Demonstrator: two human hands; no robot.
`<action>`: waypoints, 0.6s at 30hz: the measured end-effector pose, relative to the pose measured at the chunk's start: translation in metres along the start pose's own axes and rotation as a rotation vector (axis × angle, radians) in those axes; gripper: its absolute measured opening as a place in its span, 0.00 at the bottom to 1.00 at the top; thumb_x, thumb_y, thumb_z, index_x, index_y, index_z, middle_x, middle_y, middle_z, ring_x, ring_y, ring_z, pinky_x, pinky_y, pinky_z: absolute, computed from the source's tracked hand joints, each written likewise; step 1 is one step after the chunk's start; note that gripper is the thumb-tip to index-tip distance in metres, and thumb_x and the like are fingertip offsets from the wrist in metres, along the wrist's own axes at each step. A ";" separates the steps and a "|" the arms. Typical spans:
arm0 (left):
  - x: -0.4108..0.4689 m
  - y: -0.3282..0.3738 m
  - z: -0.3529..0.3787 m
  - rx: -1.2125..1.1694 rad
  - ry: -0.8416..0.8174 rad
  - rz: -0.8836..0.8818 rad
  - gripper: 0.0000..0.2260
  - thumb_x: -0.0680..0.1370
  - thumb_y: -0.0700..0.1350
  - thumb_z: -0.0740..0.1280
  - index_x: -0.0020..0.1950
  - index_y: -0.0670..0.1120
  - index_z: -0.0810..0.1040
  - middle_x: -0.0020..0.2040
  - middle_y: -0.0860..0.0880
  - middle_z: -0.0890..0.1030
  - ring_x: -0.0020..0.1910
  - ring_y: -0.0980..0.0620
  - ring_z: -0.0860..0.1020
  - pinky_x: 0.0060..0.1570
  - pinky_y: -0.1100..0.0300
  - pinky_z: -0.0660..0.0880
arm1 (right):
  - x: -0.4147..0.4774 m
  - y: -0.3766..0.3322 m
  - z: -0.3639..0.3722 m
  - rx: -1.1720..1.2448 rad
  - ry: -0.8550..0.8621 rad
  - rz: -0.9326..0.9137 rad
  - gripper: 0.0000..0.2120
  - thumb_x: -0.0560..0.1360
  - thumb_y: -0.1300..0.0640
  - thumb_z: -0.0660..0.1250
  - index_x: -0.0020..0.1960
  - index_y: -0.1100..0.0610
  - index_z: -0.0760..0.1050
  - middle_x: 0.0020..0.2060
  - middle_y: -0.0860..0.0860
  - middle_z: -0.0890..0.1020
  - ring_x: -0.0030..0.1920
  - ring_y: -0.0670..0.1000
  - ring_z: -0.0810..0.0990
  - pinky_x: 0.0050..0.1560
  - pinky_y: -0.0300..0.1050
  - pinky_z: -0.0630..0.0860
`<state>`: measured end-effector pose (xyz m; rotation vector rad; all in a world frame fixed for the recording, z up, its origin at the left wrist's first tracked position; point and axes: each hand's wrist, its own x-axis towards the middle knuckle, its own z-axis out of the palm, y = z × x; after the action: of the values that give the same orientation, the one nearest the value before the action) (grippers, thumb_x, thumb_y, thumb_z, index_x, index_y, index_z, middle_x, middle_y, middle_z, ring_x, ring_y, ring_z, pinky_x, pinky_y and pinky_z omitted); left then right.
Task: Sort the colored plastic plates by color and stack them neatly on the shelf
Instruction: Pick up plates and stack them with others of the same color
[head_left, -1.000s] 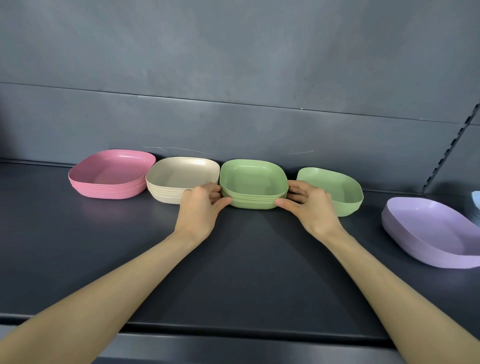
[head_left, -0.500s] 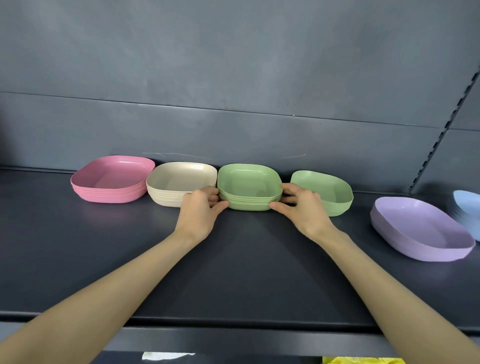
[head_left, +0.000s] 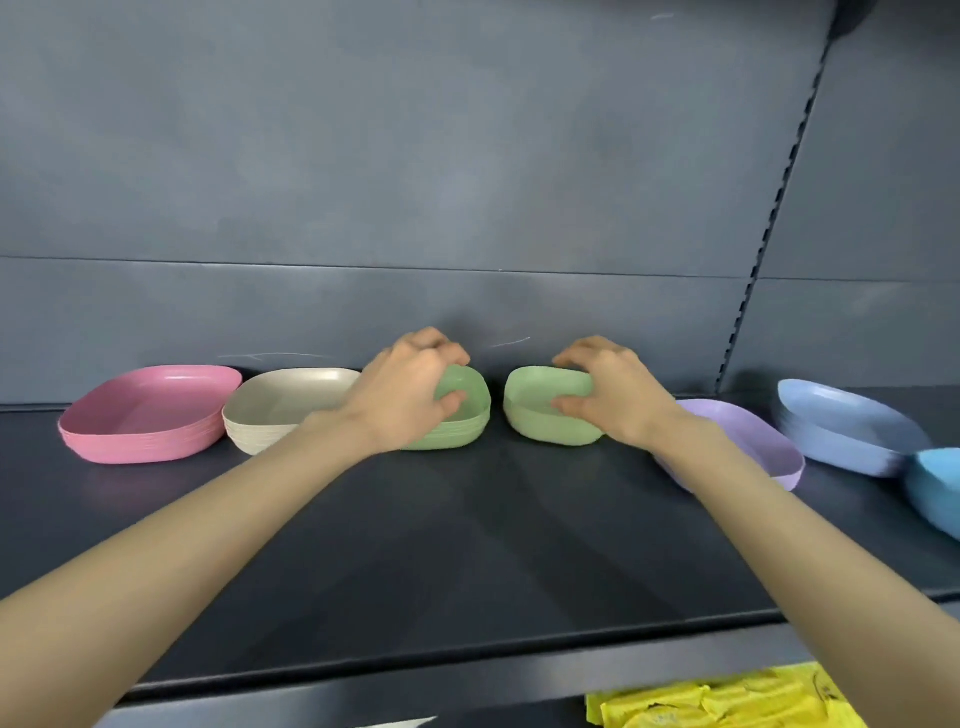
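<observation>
Green stack (head_left: 462, 431) sits mid-shelf toward the far edge, second green pile (head_left: 535, 421) just right of it, with a small gap between them.

Change: half a second ago both hands flanked the green stack, squaring its sides. Now they have split. Left hand (head_left: 410, 395) has come up on top of the green stack, thumb inside the well, fingers curled over the far rim, gripping it. Right hand (head_left: 618, 395) has moved over to the second green pile, thumb on the inner near wall, fingers hooked over the far rim, pinching it.

Meaning, as a judgement: squaring is done and the merge of the two greens is starting. The right pile likely goes onto the left stack, which the left hand steadies. No lift yet; both piles look seated on the shelf (head_left: 467, 545).

Look of the greens: pale matte green, rounded-square, shallow walls. The left stack shows several nested rim lines. Count in the right pile: cannot tell.

Outward, left: beige stack (head_left: 275, 415) touching or nearly touching the green stack, with the left wrist crossing it, then pink stack (head_left: 140, 421) beside that. Right: purple plate (head_left: 753, 441) partly behind the right forearm, grey-blue stack (head_left: 841, 426), and light blue plate (head_left: 935, 488) at the frame edge. Blues and purple not yet lined up with the row.

Yellow packets (head_left: 727, 701) are on the level below.
</observation>
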<state>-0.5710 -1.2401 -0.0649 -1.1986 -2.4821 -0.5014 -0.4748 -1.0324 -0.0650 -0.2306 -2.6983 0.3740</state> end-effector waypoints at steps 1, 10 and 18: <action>0.007 0.007 0.000 -0.005 -0.002 0.017 0.17 0.77 0.49 0.65 0.65 0.49 0.72 0.65 0.51 0.70 0.63 0.48 0.70 0.61 0.53 0.68 | -0.001 0.007 -0.008 -0.011 0.004 0.014 0.22 0.72 0.55 0.70 0.65 0.55 0.72 0.66 0.52 0.71 0.63 0.56 0.71 0.64 0.51 0.69; 0.053 0.080 0.040 0.009 -0.103 0.086 0.20 0.77 0.53 0.65 0.68 0.51 0.69 0.66 0.53 0.69 0.65 0.51 0.67 0.65 0.52 0.65 | -0.010 0.090 -0.053 -0.076 -0.047 0.013 0.24 0.75 0.52 0.68 0.68 0.54 0.69 0.70 0.52 0.66 0.67 0.56 0.68 0.66 0.53 0.67; 0.058 0.110 0.076 0.116 -0.243 -0.043 0.24 0.76 0.55 0.65 0.71 0.53 0.65 0.68 0.52 0.67 0.67 0.49 0.64 0.66 0.55 0.62 | 0.000 0.141 -0.048 -0.034 -0.161 -0.117 0.24 0.74 0.51 0.69 0.68 0.54 0.69 0.70 0.50 0.66 0.68 0.54 0.67 0.67 0.51 0.66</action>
<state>-0.5286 -1.1023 -0.0878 -1.2265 -2.7028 -0.2291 -0.4403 -0.8880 -0.0637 -0.0536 -2.8613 0.3238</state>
